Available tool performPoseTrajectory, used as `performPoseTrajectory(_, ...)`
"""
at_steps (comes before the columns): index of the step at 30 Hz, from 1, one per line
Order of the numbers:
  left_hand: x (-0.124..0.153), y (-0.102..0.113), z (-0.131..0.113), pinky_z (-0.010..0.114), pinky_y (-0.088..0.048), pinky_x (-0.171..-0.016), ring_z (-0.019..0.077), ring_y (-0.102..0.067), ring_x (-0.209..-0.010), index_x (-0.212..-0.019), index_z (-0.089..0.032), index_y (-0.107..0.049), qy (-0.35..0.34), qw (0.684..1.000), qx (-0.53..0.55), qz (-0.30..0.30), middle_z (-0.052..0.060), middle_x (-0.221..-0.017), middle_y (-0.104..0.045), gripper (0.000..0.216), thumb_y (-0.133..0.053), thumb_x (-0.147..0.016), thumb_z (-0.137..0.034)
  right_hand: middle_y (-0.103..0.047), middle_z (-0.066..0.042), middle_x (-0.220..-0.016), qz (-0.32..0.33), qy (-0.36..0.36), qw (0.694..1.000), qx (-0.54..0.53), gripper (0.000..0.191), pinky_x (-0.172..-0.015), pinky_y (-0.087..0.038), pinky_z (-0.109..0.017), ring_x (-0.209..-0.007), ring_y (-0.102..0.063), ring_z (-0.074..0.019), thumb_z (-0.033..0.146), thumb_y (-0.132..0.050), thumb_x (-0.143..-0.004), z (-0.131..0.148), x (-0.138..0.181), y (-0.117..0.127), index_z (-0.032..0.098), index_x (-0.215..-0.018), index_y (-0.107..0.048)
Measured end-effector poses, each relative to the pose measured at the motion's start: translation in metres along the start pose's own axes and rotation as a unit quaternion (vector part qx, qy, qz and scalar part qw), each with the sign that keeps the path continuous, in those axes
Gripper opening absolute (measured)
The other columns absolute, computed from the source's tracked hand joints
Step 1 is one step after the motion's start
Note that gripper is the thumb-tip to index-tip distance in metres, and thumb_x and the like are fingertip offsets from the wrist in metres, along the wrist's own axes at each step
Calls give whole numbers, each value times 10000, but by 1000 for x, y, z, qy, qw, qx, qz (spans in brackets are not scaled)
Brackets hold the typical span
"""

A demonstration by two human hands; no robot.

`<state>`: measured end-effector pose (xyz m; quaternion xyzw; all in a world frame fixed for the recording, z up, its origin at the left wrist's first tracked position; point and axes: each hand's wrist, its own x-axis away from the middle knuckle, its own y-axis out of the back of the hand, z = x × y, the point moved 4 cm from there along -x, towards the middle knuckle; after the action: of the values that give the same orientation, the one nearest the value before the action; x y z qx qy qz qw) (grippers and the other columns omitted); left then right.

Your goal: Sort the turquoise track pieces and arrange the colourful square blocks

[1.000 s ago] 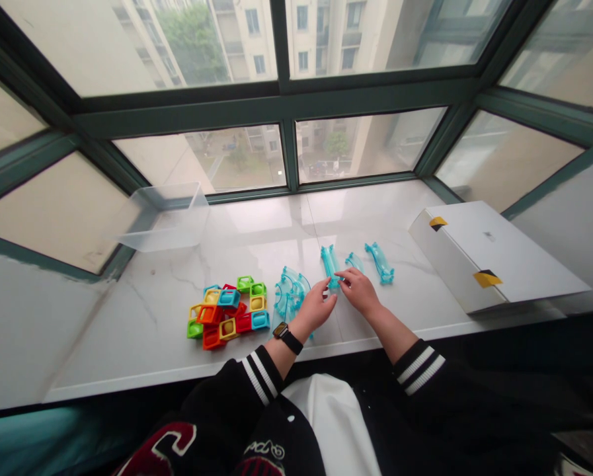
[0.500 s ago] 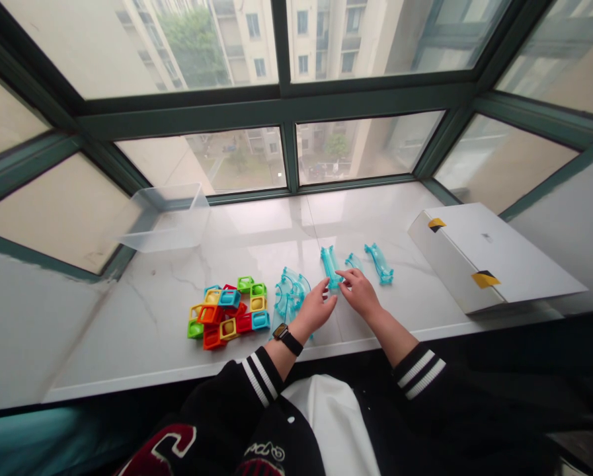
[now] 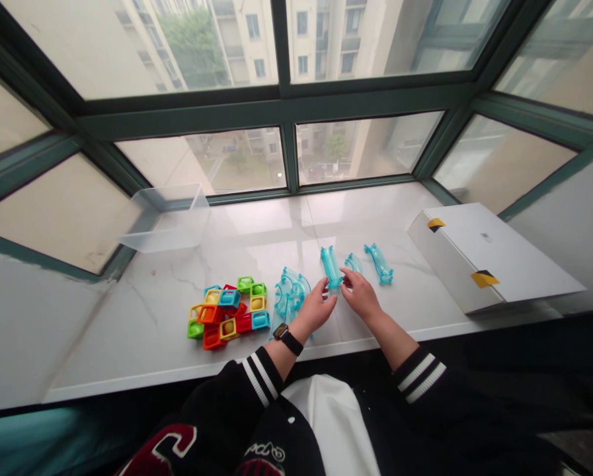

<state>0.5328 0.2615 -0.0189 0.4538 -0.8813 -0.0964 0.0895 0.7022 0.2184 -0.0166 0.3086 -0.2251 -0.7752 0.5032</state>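
A straight translucent blue marble-run track piece [image 3: 330,266] lies in front of me, pointing away toward the window. Close by its near left end is my left hand [image 3: 318,305], wearing a black watch, with fingers bent and thumb apart; whether the fingertips touch it I cannot tell. At the near right end my right hand [image 3: 359,293] rests with index finger and thumb apart. Just beyond the right hand lies a curved blue track piece [image 3: 354,262], partly covered. Farther right is a longer blue track piece [image 3: 379,264]. Several curved blue track pieces [image 3: 291,291] are heaped left of my left hand.
Red, yellow, green and blue toy blocks [image 3: 229,311] are piled on the left of the white marbled sill [image 3: 142,330]. Behind them stands a clear plastic bin [image 3: 172,235]. A white box [image 3: 489,254] with striped tape stands at the right. Window frames border the back.
My right index finger has drawn back to the right, off the straight track piece. My left hand and the pieces have hardly moved.
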Motion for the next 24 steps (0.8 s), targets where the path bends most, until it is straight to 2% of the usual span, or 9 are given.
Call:
performPoseTrajectory(3,2,3,-5,521,-559,-1073,321,-637,-1287,-1524,-172,-491,3,1000,6,0,215,-1526,-561,656,-707,-916,-294,-691,-90,-1069,-1,-10,1000,-12,465,-867,-630,-424,-871,-707,-225,229,-575,-891,2,1,2,227,-1354,-622)
performPoseTrajectory(6,7,16,-14,484,-590,-1027,294,-667,-1235,-1514,-189,-505,3,1000,15,1,201,-1538,-552,629,-688,-923,-300,-691,-94,-1084,-15,-18,999,-25,451,-849,-629,-416,-842,-705,-214,264,-577,-907,3,4,7,217,-1354,-609)
performPoseTrajectory(9,16,47,-26,418,-616,-964,245,-702,-1141,-1422,-205,-595,-20,1000,5,-19,161,-1479,-608,495,-645,-945,-327,-698,-85,-1029,-42,-24,998,-33,385,-821,-621,-403,-807,-694,-214,302,-579,-929,3,11,16,204,-1299,-617)
performPoseTrajectory(12,31,89,-32,367,-643,-828,210,-722,-975,-1335,-211,-653,-15,998,0,-56,127,-1317,-706,418,-617,-950,-369,-701,-61,-936,-50,-20,998,-40,274,-799,-605,-379,-782,-684,-214,318,-573,-949,8,22,23,211,-1190,-648)
performPoseTrajectory(15,53,130,-28,326,-626,-728,200,-720,-882,-1318,-195,-660,0,996,-18,-92,115,-1194,-742,438,-608,-948,-423,-709,-51,-916,-9,6,998,-56,218,-796,-601,-361,-783,-688,-207,300,-560,-963,19,32,24,232,-1139,-671)
performPoseTrajectory(18,83,161,-13,293,-586,-655,190,-696,-782,-1218,-189,-703,33,988,-57,-142,78,-1006,-759,427,-635,-925,-492,-717,-50,-937,47,34,995,-75,226,-785,-608,-354,-792,-691,-199,290,-555,-972,28,41,17,245,-1154,-683)
performPoseTrajectory(21,114,173,6,318,-582,-705,205,-693,-786,-1121,-194,-733,58,984,-83,-147,53,-910,-754,389,-659,-906,-509,-716,-47,-971,102,54,989,-89,247,-765,-610,-342,-780,-686,-181,295,-561,-982,35,47,4,251,-1191,-687)
performPoseTrajectory(24,139,171,21,348,-579,-754,225,-702,-819,-1025,-208,-757,70,982,-106,-141,52,-928,-766,338,-680,-885,-506,-709,-47,-1007,144,62,983,-98,259,-748,-606,-327,-762,-680,-161,291,-578,-983,44,53,-11,252,-1216,-684)
